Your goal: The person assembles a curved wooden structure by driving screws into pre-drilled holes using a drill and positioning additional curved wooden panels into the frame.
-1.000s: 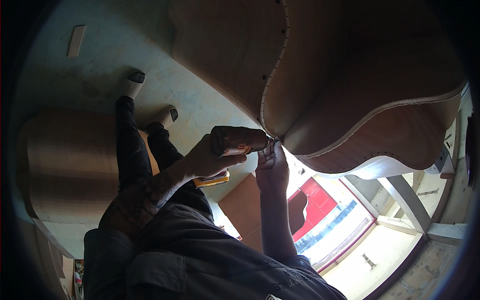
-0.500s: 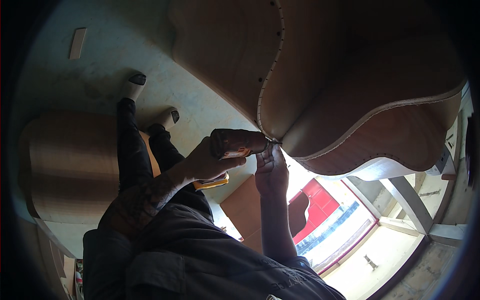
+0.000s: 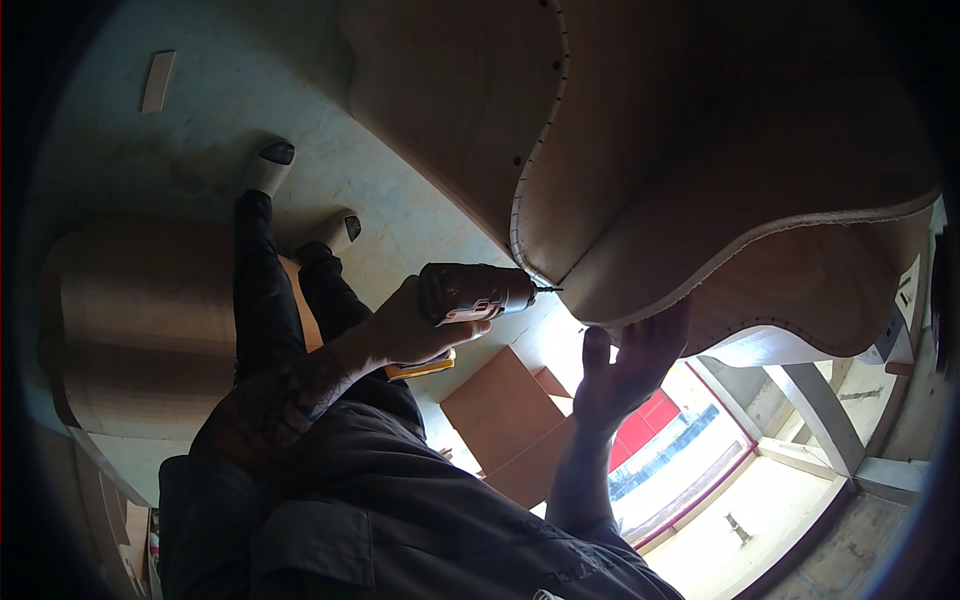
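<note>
Left hand point(image 3: 402, 325): fingers wrapped around the handle of a dark power drill with orange markings and a yellow-edged base point(image 3: 475, 292). The thin dark drill bit point(image 3: 547, 290) points right, at the lower corner of a large brown assembly of curved wooden panels point(image 3: 610, 170); contact at the tip cannot be told. Right hand point(image 3: 632, 368): thumb and fingers wide apart, up against the underside of the right-hand panel just beyond that corner; fingertips lost in shadow.

Hollow side of the assembly: deep shade, contents not legible. Edges: a pale wavy strip with dark ticks point(image 3: 546, 145) runs down the left panel to the corner; a pale, rough-looking edge point(image 3: 745, 238) sweeps off to the right. Room: open blue-green floor point(image 3: 410, 220) lies left of the assembly, and a bright gap separates drill and right hand.

Compared with 0.5 s ago: right fingertips were at the bit; they have moved right onto the panel, leaving the bit exposed. Drill and left hand nearly unchanged.
</note>
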Tool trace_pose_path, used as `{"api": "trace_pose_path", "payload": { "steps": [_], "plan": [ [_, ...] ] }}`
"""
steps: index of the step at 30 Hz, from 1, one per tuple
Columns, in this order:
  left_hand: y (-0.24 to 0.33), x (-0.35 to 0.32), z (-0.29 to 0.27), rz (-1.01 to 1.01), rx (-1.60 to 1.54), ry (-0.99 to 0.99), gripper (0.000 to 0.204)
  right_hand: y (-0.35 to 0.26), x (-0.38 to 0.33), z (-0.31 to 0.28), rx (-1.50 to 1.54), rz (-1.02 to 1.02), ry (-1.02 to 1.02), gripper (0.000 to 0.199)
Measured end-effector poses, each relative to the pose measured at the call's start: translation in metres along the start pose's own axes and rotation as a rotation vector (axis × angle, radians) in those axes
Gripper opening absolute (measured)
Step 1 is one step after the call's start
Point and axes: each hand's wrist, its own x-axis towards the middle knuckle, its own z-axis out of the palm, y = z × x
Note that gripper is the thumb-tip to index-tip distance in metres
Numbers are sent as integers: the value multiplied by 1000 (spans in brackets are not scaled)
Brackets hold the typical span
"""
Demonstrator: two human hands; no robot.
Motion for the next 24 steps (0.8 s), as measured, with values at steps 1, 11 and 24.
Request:
{"api": "trace_pose_path", "payload": {
  "steps": [1,11,24],
  "plan": [
    [0,-1,0,-2,0,6,34,-6,15,2,4,1,-4,68],
    [0,0,17,21,-26,35,29,-4,43,-4,-371,449,-280,33],
    [-9,3,31,73,-26,83,30,2,38,-3,-342,355,-281,21]
  ]
}}
